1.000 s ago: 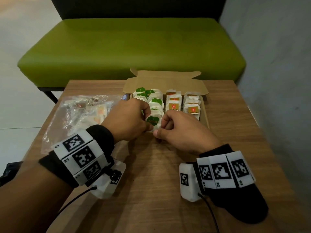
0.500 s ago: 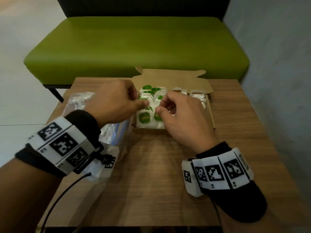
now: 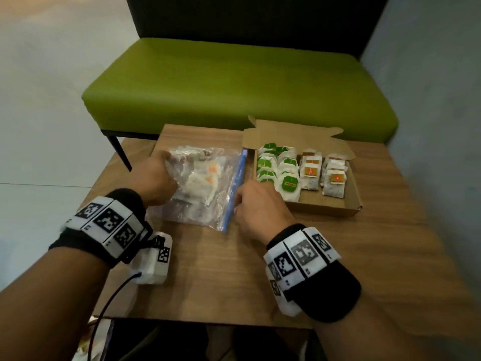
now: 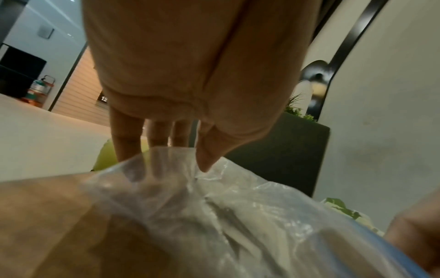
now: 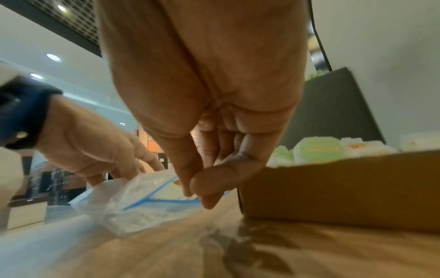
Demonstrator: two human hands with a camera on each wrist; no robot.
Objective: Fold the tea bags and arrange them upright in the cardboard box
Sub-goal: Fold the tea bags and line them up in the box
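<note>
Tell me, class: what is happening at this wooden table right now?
A person is packing tea bags. The brown cardboard box already holds green-tagged tea bags and red-tagged tea bags standing upright. The left hand rests on the clear plastic zip bag, while the right hand pinches its blue zip edge.
</note>
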